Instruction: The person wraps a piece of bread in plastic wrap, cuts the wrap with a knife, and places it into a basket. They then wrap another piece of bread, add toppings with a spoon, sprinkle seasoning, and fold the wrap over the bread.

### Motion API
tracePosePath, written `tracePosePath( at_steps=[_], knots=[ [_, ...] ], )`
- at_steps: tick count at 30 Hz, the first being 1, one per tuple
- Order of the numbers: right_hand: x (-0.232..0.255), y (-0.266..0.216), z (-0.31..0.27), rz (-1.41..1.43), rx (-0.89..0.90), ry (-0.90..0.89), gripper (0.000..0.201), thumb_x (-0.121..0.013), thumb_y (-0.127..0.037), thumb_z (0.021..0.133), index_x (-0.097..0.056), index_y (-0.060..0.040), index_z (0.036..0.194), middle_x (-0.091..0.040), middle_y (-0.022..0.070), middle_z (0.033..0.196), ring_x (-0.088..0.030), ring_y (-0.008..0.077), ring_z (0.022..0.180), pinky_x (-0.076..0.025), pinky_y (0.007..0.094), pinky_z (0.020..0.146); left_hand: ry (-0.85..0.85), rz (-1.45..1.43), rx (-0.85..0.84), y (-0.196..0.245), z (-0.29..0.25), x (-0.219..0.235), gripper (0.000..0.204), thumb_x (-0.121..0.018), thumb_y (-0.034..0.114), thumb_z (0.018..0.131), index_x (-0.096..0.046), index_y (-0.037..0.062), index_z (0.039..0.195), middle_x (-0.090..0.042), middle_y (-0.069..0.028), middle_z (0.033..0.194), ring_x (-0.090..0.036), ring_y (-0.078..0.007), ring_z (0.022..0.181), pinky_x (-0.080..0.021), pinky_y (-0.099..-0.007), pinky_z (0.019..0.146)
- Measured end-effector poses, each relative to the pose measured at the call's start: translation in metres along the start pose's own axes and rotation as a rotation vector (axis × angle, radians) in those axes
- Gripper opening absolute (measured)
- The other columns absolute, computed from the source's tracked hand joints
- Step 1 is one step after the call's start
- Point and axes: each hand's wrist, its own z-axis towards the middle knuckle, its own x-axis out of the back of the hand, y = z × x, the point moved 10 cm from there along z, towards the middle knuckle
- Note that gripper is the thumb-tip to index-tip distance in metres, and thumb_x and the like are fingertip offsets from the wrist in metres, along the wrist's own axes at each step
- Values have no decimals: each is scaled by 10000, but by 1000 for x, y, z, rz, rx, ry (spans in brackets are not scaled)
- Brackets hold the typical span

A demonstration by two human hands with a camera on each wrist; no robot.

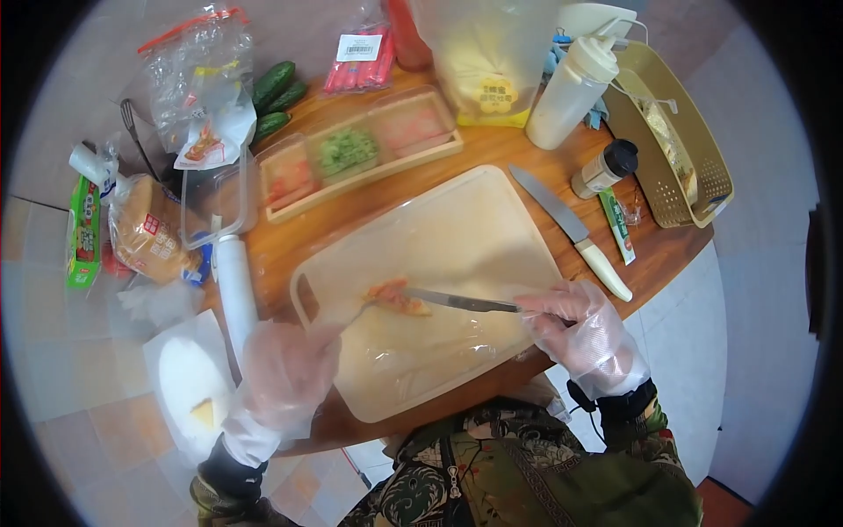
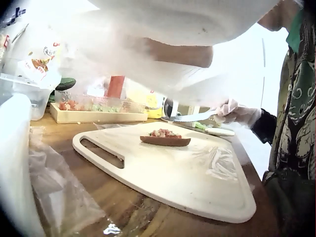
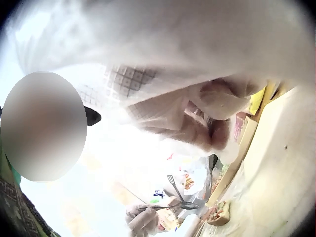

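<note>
Head view, bread (image 1: 393, 299): topped, on the board (image 1: 457, 220), long axis slanting from far left to near right.
Left hand (image 1: 285, 373): nearer the bread, which lies ahead and to its right; fingers curled round a spoon (image 3: 188, 205).
Right hand (image 1: 584, 338): pinching a knife (image 1: 461, 303), blade pointing left toward the bread; whether its tip touches is hard to tell.

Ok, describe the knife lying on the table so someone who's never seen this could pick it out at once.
In the head view, find the big pale cutting board on the wooden table. The knife lies just off its right edge, pale handle pointing down and right. Unlike the narrower knife in the right hand, it is held by nobody.
</note>
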Motion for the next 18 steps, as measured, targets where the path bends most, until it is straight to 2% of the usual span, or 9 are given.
tracePosePath(
  at_steps=[1, 3, 5, 7, 9, 11, 14, 16, 18],
  knots=[
    [-2, 1, 0, 16, 2, -9, 235, -686, -33, 830, -767, -84, 1044, -684, 145, 803, -637, 282, 632, -497, 349, 589, 4, 4, 4, 0, -1, 0, 186, -739, 134, 815, -742, 135, 1001, -530, -61, 717, -533, -291, 653, -425, -405, 606],
    [-3, 1, -2, 14, 37, 0, 231, -687, -34, 832, -766, -78, 1045, -681, 140, 796, -638, 270, 639, -495, 344, 593, -14, -82, 143, -13, -1, -3, 133, -724, 50, 819, -708, 43, 951, -711, -61, 910, -566, -269, 750, -472, -383, 666],
    [-4, -6, -3, 7, 77, 2, 228, -689, -36, 834, -764, -72, 1046, -678, 135, 789, -639, 258, 646, -494, 339, 596, -4, -116, 204, -19, 0, -4, 91, -709, 52, 832, -705, 43, 922, -719, -65, 904, -571, -268, 715, -478, -378, 661],
    [-9, 2, -3, 111, -43, -31, 209, -689, -38, 845, -758, -42, 1042, -665, 123, 776, -641, 228, 681, -489, 326, 619, 6, -150, 271, -24, 1, -4, 49, -695, 53, 844, -702, 44, 893, -727, -68, 898, -575, -268, 680, -484, -373, 656],
    [-10, -4, -1, 100, -57, -52, 203, -686, -41, 855, -753, -27, 1046, -656, 114, 774, -636, 206, 693, -483, 318, 626, -39, -184, 309, -25, 3, -9, 113, -695, 125, 864, -754, 92, 954, -611, -136, 713, -605, -341, 727, -462, -443, 669],
    [-13, -3, -1, 85, -73, -75, 199, -683, -43, 864, -749, -12, 1050, -646, 104, 771, -631, 185, 706, -477, 310, 632, -23, -201, 344, -28, 2, -11, 110, -687, 131, 865, -756, 83, 937, -621, -149, 716, -607, -345, 728, -466, -440, 673],
    [-11, -3, -3, 29, 23, -5, 201, -677, -48, 883, -743, -1, 1066, -614, 82, 763, -591, 143, 682, -457, 286, 621, -16, -272, 454, -34, 5, -13, 123, -672, 147, 864, -754, 57, 884, -641, -176, 719, -614, -360, 751, -472, -441, 688],
    [-9, 6, -5, 125, -52, 4, 207, -679, -50, 883, -744, -10, 1075, -587, 61, 761, -550, 129, 654, -437, 278, 607, -19, -333, 542, -45, 1, -21, 147, -664, 158, 863, -750, 40, 847, -650, -191, 719, -620, -369, 774, -475, -444, 700],
    [-11, 9, -7, 155, -100, -8, 214, -686, -39, 870, -750, -24, 1074, -578, 50, 767, -540, 141, 666, -433, 286, 623, 75, -292, 466, -47, 3, -21, 134, -682, 114, 870, -694, -12, 824, -621, -142, 640, -559, -234, 563, -407, -365, 541]
  ],
)
